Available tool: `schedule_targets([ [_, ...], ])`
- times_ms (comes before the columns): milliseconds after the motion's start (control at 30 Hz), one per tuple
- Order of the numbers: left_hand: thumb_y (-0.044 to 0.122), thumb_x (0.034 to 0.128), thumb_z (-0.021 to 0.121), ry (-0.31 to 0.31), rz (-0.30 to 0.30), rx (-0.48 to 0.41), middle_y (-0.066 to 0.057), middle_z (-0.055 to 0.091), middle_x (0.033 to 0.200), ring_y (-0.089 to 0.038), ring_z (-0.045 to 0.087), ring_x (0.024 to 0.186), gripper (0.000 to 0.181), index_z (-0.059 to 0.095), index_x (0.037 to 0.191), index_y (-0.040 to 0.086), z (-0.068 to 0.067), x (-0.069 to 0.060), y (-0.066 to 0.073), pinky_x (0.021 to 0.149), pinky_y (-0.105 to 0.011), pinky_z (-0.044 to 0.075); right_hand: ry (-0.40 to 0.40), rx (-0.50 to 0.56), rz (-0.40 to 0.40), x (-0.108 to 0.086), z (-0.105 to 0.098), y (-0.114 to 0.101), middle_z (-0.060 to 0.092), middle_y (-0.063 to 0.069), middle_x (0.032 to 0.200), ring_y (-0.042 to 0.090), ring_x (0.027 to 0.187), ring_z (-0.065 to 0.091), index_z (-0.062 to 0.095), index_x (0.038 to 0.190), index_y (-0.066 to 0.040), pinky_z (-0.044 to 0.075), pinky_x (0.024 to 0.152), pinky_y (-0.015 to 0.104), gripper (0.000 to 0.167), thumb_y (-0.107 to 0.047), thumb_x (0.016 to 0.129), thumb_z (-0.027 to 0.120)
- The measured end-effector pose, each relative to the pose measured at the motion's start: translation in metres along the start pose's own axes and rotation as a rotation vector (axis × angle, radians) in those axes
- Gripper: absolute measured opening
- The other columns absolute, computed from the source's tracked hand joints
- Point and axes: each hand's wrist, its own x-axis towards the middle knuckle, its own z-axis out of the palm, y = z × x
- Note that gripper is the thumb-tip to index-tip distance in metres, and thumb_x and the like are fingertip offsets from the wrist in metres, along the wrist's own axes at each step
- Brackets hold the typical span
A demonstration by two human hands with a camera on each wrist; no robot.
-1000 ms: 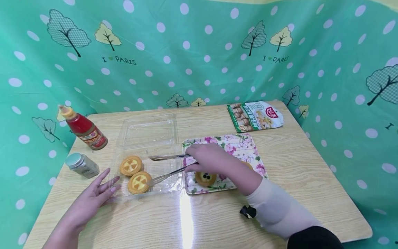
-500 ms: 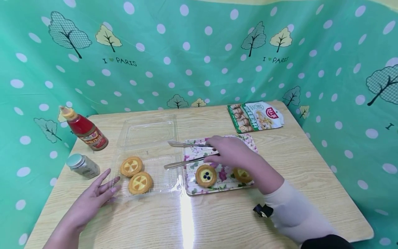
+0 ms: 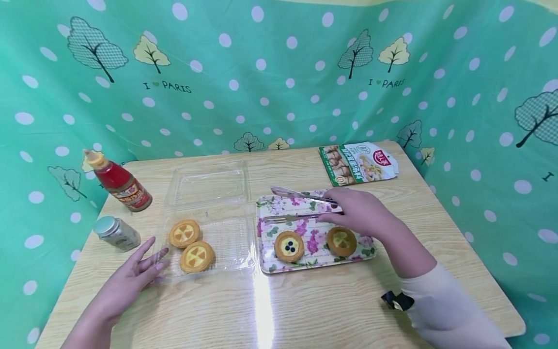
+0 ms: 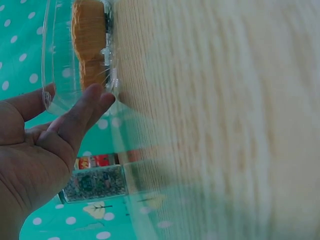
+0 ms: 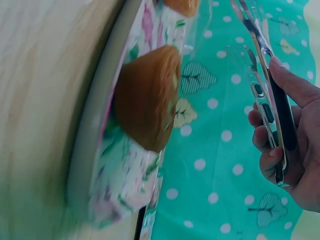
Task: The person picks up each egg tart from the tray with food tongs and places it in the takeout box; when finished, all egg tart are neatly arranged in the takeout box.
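My right hand [image 3: 359, 208] holds metal tongs [image 3: 301, 195] with black grips, their arms spread apart above the flowered tray [image 3: 272, 266]. Nothing sits between the tong tips. A blueberry-topped tart [image 3: 289, 246] and a tart with yellow pieces [image 3: 341, 242] lie on the tray; the right wrist view shows one tart [image 5: 150, 97] from the side. My left hand [image 3: 132, 271] touches the front left corner of the clear plastic container [image 3: 231, 242], fingers fairly straight. Inside it, two tarts [image 3: 184, 233] with yellow wedges touch each other. Their browned sides [image 4: 90, 35] show in the left wrist view.
The container's open lid [image 3: 209, 186] lies behind its base. At the left stand a red sauce bottle [image 3: 126, 186] and a capped jar [image 3: 116, 232]. A food packet [image 3: 359, 164] lies at the back right of the wooden table [image 3: 331, 305]. A green dotted curtain [image 3: 279, 72] surrounds the table.
My right hand has drawn the tongs rightward, out of the container and over the tray, leaving the front wedge-topped tart behind. The tray's right tart has come into view. My left hand stays put.
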Motion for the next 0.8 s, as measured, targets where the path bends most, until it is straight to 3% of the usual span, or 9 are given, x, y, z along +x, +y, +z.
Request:
schedule_targets([
  [133, 0.029, 0.103, 0.052, -0.003, -0.005, -0.009, -0.026, 0.025, 0.156, 0.005, 0.058, 0.111, 0.081, -0.005, 0.158, 0.013, 0.0, -0.001, 0.0, 0.086, -0.021, 0.054, 0.017, -0.011, 0.003, -0.009, 0.001, 0.012, 0.064, 0.006, 0.126, 0.027, 0.11, 0.063, 0.059, 0.131, -0.014, 0.052, 0.091, 0.05, 0.067, -0.064, 0.087, 0.062],
  [233, 0.03, 0.1027, 0.052, -0.002, -0.002, -0.012, -0.026, 0.025, 0.156, 0.004, 0.059, 0.111, 0.082, -0.005, 0.158, 0.013, 0.0, -0.001, -0.001, 0.085, -0.022, 0.055, 0.017, -0.018, 0.018, -0.016, 0.001, 0.021, 0.064, 0.007, 0.128, 0.029, 0.112, 0.063, 0.059, 0.131, -0.014, 0.051, 0.091, 0.052, 0.072, -0.069, 0.086, 0.058],
  [467, 0.03, 0.1025, 0.053, -0.003, -0.004, -0.004, -0.026, 0.026, 0.156, 0.004, 0.059, 0.111, 0.082, -0.005, 0.158, 0.013, 0.0, 0.0, -0.002, 0.085, -0.021, 0.054, 0.011, 0.001, 0.051, -0.036, 0.003, 0.036, 0.064, 0.01, 0.128, 0.032, 0.114, 0.061, 0.059, 0.131, -0.012, 0.05, 0.092, 0.054, 0.066, -0.061, 0.087, 0.063],
  [600, 0.031, 0.1023, 0.053, -0.01, -0.006, -0.012, -0.025, 0.025, 0.156, 0.005, 0.058, 0.112, 0.082, -0.005, 0.158, 0.013, 0.0, 0.0, -0.002, 0.086, -0.022, 0.054, 0.009, 0.01, 0.062, -0.048, 0.003, 0.045, 0.064, 0.011, 0.126, 0.033, 0.114, 0.061, 0.06, 0.129, -0.012, 0.051, 0.091, 0.054, 0.068, -0.065, 0.087, 0.061],
  [800, 0.031, 0.1024, 0.052, -0.012, -0.01, -0.014, -0.025, 0.025, 0.157, 0.005, 0.058, 0.112, 0.083, -0.006, 0.158, 0.013, -0.001, 0.0, -0.002, 0.086, -0.021, 0.054, 0.01, 0.039, 0.07, -0.064, 0.003, 0.056, 0.067, 0.009, 0.12, 0.029, 0.105, 0.064, 0.062, 0.126, -0.012, 0.052, 0.086, 0.052, 0.066, -0.065, 0.086, 0.062],
])
